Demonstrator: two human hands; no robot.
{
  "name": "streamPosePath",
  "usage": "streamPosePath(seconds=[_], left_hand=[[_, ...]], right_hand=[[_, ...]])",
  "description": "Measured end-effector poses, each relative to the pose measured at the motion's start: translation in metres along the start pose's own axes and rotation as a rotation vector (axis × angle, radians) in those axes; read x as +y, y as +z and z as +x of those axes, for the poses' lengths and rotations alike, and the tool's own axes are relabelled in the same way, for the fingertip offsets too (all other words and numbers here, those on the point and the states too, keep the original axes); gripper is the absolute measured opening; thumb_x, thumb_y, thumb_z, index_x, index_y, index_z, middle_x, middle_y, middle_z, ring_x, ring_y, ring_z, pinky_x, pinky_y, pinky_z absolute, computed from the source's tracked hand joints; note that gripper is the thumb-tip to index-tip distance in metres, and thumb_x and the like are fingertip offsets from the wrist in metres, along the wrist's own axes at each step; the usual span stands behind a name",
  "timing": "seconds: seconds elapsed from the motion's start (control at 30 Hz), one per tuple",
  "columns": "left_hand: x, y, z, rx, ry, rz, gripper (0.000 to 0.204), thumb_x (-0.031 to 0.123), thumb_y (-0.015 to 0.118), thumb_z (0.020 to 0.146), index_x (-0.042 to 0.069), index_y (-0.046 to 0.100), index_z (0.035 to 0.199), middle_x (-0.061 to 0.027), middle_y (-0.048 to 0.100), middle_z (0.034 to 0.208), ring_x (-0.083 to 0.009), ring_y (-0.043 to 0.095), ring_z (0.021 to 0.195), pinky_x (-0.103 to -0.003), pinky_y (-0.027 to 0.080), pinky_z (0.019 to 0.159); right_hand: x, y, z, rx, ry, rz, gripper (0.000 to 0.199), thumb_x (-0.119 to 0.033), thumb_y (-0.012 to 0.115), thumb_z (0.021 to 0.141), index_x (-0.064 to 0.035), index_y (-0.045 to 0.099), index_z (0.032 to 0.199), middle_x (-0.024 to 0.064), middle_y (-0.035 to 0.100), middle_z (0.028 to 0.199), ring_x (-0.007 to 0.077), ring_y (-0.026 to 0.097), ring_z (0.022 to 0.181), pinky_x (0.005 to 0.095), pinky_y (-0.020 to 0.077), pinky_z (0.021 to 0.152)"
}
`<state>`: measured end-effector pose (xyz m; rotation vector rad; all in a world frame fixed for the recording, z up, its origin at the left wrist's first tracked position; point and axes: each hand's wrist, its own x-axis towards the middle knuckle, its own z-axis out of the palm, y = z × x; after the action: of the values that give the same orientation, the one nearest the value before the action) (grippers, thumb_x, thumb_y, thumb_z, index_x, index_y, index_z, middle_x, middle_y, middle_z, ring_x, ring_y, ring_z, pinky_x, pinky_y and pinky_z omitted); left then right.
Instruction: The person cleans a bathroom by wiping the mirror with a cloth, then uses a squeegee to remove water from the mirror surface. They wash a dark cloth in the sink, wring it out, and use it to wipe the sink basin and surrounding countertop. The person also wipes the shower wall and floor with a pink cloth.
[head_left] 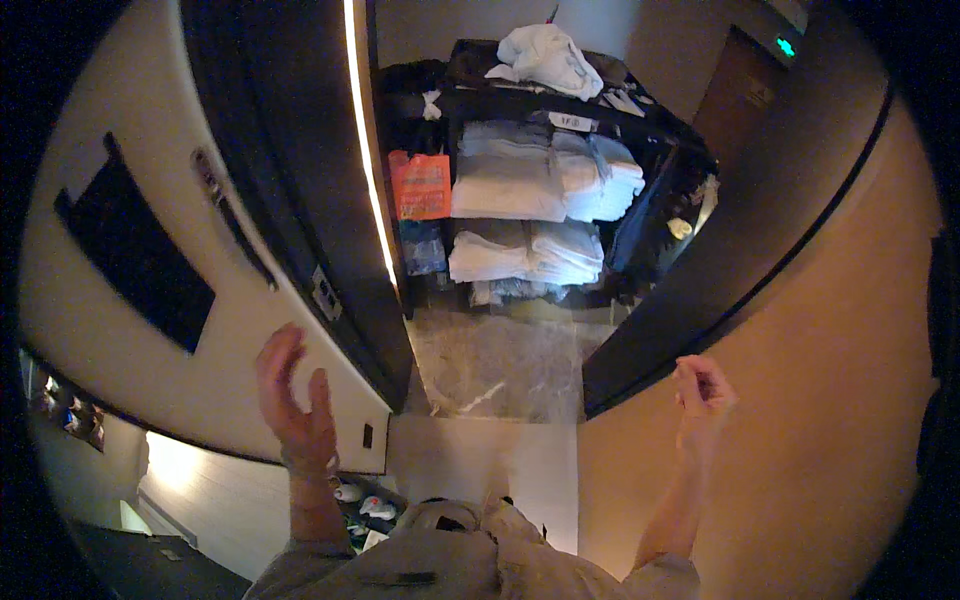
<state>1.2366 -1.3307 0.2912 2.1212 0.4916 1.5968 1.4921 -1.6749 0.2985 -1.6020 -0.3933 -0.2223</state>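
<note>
My left hand (292,395) is raised in front of the cream door (240,330) on the left. Its fingers curve with a gap between them and the thumb, and nothing is in it. On the other side, my right hand (705,388) is held up before the tan wall (790,440), fingers curled in loosely with nothing visible in them. Nearest to the left hand is the long door handle (235,225). Beyond the doorway stands a dark housekeeping cart (480,103) with stacks of folded white linen (510,180) on its shelves.
A bundled white cloth (550,60) lies on top of the cart, and an orange bag (421,186) hangs at its left. A lit strip (368,140) runs up the dark door frame. Marble flooring (500,360) lies between the doorway and the cart.
</note>
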Motion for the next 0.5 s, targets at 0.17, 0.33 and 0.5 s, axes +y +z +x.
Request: streamPosePath(seconds=[0.17, 0.33, 0.5], left_hand=[[-0.038, 0.108, 0.021, -0.263, -0.347, -0.283, 0.034, -0.004, 0.058, 0.086, 0.001, 0.057, 0.120, -0.0107, 0.059, 0.118, -0.0186, 0.059, 0.107, -0.032, 0.048, 0.092], [-0.091, 0.192, 0.064, -0.377, -0.483, -0.308, 0.025, -0.001, 0.058, 0.090, 0.000, 0.059, 0.114, -0.0096, 0.065, 0.108, -0.0163, 0.062, 0.103, -0.029, 0.049, 0.091], [-0.147, 0.291, 0.107, -0.442, -0.589, -0.452, 0.025, 0.003, 0.059, 0.091, -0.001, 0.059, 0.115, -0.0104, 0.067, 0.106, -0.0165, 0.064, 0.101, -0.029, 0.049, 0.089]], right_hand=[[0.042, 0.081, 0.132, -0.290, -0.019, 0.089, 0.006, -0.009, 0.069, 0.086, -0.0033, 0.068, 0.088, 0.0000, 0.064, 0.072, 0.0036, 0.054, 0.061, 0.0179, 0.0404, 0.054], [0.087, 0.206, 0.269, -0.536, -0.124, 0.059, 0.012, -0.012, 0.065, 0.089, -0.0003, 0.067, 0.090, 0.0012, 0.066, 0.075, 0.0068, 0.059, 0.068, 0.0212, 0.0450, 0.062], [0.118, 0.349, 0.400, -0.683, -0.314, 0.052, 0.016, -0.013, 0.059, 0.091, -0.0001, 0.068, 0.094, 0.0082, 0.069, 0.082, 0.0144, 0.063, 0.073, 0.0274, 0.0486, 0.069]])
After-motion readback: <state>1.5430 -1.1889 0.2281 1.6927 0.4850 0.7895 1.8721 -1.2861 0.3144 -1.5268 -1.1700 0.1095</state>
